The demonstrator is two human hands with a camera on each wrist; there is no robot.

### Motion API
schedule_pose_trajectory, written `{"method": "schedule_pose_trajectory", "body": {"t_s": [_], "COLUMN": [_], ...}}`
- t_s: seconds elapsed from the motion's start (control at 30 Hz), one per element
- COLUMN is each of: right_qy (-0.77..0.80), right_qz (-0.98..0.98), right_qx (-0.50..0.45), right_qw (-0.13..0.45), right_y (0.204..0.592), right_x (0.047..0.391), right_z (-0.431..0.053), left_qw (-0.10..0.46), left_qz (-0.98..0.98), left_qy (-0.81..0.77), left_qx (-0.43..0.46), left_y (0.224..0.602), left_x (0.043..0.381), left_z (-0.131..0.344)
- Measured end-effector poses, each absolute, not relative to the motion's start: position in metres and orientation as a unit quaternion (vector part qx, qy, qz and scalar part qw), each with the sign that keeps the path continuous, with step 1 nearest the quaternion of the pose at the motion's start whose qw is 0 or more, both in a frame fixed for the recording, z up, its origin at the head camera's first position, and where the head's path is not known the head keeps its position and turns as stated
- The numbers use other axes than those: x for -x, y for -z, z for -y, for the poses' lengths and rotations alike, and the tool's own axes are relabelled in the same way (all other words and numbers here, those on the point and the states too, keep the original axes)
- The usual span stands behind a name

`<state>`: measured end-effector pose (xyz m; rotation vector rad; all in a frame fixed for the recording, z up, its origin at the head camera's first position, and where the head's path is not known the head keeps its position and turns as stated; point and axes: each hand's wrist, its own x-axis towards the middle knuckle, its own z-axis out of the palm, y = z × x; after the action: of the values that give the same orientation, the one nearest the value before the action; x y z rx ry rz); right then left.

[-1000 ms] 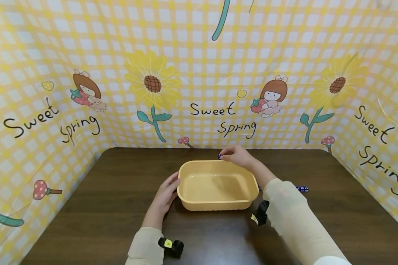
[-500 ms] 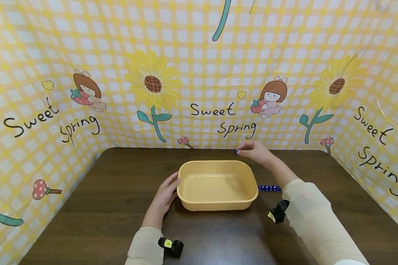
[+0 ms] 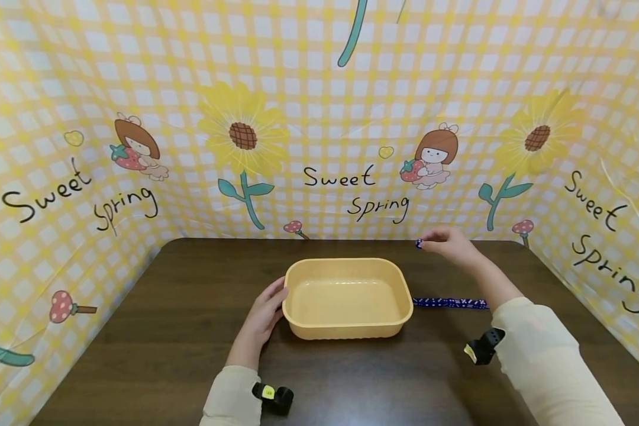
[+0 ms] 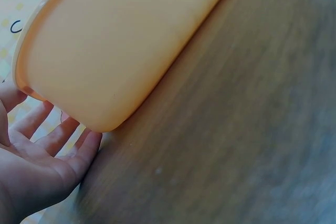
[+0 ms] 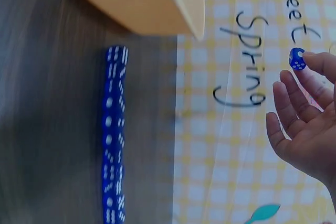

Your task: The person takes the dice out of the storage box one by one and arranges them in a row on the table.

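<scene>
Between thumb and index fingertip my right hand (image 3: 452, 245) pinches a small blue die (image 5: 297, 59) with white dots, held up beyond the table's far right part. Its other fingers spread loosely in the right wrist view. My left hand (image 3: 264, 310) rests against the left end of a pale yellow plastic bin (image 3: 348, 332). In the left wrist view the fingertips (image 4: 93, 139) touch the bin's outer wall with fingers lightly bent. A straight row of blue dice (image 3: 449, 303) lies on the table, extending right from the bin's right side.
The bin stands on a dark wooden table (image 3: 346, 384), its inside bare. A yellow checked cloth (image 3: 341, 106) with printed flowers hangs behind and along both sides. Black wrist cameras (image 3: 484, 346) sit on both forearms.
My right hand has moved right with the die, from behind the bin's far rim to beyond the row. More of the dice row is uncovered. The left hand and bin stay put.
</scene>
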<state>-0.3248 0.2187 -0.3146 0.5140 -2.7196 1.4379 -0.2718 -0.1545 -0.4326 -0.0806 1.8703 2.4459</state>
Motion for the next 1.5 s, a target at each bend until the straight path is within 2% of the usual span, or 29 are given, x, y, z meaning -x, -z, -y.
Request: {"method": "schedule_pose_trajectory", "body": {"t_s": [0.63,1.1,1.5], "right_qy": [-0.388,-0.359,-0.386], "right_qz": [0.914,0.929,0.922], "right_qx": [-0.114,-0.080,-0.043], "right_qw": [0.045,0.031,0.012], "right_y": [0.331,0.362,0.391], "right_x": [0.300,0.286,0.276], "right_z": [-0.293,-0.343,-0.359], "left_qw": [0.036,0.034,0.036], "left_qz": [-0.603,-0.604,-0.605], "left_qy": [-0.796,-0.796,-0.795], "left_qx": [0.024,0.027,0.021], "left_y": [0.433,0.434,0.434], "left_x": [0.273,0.272,0.272], "left_z": [0.157,0.154,0.155]}}
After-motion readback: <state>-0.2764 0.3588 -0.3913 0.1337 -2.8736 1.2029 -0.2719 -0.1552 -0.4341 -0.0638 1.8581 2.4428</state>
